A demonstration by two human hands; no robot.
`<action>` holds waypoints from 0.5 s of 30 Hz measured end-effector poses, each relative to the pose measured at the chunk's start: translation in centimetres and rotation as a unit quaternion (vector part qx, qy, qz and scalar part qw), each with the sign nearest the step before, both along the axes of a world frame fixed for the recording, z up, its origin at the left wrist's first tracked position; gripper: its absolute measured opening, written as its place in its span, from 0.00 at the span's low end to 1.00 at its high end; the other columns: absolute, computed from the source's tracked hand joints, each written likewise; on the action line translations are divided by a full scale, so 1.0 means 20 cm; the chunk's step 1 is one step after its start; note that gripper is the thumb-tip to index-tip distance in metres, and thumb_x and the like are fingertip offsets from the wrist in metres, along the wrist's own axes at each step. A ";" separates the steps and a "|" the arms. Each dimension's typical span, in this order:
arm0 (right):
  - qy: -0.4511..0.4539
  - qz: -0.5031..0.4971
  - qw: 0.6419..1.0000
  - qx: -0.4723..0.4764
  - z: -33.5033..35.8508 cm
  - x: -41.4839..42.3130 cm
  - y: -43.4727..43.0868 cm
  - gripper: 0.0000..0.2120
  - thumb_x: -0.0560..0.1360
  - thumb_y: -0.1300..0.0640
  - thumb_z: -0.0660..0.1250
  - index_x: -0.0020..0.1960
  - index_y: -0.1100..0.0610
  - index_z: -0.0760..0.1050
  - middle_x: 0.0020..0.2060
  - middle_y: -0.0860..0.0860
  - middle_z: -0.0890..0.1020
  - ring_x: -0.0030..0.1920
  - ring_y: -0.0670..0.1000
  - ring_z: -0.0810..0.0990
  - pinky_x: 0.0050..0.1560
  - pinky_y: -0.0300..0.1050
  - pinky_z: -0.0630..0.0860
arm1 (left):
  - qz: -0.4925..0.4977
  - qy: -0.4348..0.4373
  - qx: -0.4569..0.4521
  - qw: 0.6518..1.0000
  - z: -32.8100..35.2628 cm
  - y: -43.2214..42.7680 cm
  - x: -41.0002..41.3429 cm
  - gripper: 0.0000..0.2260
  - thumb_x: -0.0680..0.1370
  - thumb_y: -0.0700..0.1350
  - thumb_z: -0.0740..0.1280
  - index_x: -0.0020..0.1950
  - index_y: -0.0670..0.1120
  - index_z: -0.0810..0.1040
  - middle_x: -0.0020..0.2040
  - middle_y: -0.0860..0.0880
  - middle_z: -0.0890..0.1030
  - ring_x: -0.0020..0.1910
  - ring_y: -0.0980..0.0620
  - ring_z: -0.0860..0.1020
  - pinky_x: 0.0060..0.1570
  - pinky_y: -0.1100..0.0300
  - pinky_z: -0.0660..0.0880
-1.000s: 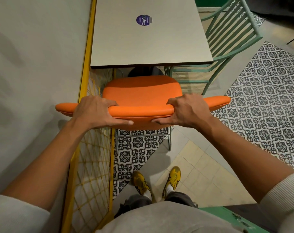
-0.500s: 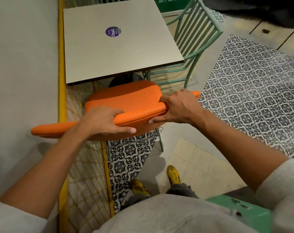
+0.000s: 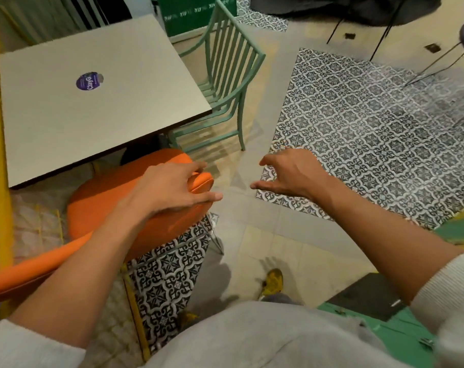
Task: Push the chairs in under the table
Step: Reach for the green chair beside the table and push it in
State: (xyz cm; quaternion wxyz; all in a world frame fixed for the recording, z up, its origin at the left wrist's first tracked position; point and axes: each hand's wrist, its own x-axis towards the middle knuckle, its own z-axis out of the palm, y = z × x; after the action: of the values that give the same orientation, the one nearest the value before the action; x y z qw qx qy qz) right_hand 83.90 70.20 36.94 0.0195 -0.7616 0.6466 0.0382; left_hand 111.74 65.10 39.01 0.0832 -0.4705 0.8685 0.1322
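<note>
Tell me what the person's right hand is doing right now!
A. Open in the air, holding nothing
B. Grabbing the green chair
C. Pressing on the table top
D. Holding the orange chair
A. The right hand hangs open above the floor with fingers spread, clear of the orange chair, the table and the green chair; only the left hand is at the orange chair's back.

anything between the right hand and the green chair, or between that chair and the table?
Nothing visible. The right hand is open over bare floor, and the stretch from it to the green chair shows only tiles. The chair stands at the table side, seat partly under the edge. The orange chair sits at a different side, under the left hand.
</note>
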 end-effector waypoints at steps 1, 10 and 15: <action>0.000 -0.003 1.000 0.010 -0.01 -0.10 0.00 0.40 0.71 0.18 0.60 0.67 0.47 0.81 0.58 0.50 0.88 0.57 0.58 0.86 0.50 0.51 0.80 | -0.003 -0.002 -0.002 1.000 -0.01 -0.02 -0.10 0.46 0.66 0.87 0.53 0.78 0.64 0.67 0.66 0.54 0.83 0.65 0.45 0.81 0.57 0.45 0.80; 0.017 -0.020 0.996 0.081 -0.03 -0.88 -0.07 0.41 0.73 0.20 0.62 0.72 0.49 0.77 0.60 0.53 0.86 0.60 0.59 0.84 0.56 0.54 0.80 | -0.020 0.004 0.069 0.997 -0.13 -0.21 -0.89 0.45 0.69 0.84 0.57 0.80 0.60 0.66 0.75 0.58 0.76 0.71 0.48 0.77 0.63 0.48 0.77; 0.008 -0.031 0.992 0.125 -0.11 -1.18 -0.14 0.44 0.72 0.19 0.60 0.73 0.50 0.75 0.61 0.54 0.85 0.61 0.60 0.83 0.59 0.57 0.80 | 0.010 0.033 0.116 0.993 -0.27 -0.30 -1.12 0.44 0.71 0.82 0.58 0.80 0.59 0.67 0.75 0.58 0.76 0.72 0.53 0.77 0.66 0.47 0.77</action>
State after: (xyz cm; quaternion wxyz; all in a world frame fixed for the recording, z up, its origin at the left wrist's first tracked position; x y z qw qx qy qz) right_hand 60.34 67.36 34.82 0.1105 -0.7322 0.6605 0.1245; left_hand 89.38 59.10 33.63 0.1074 -0.4619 0.8446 0.2485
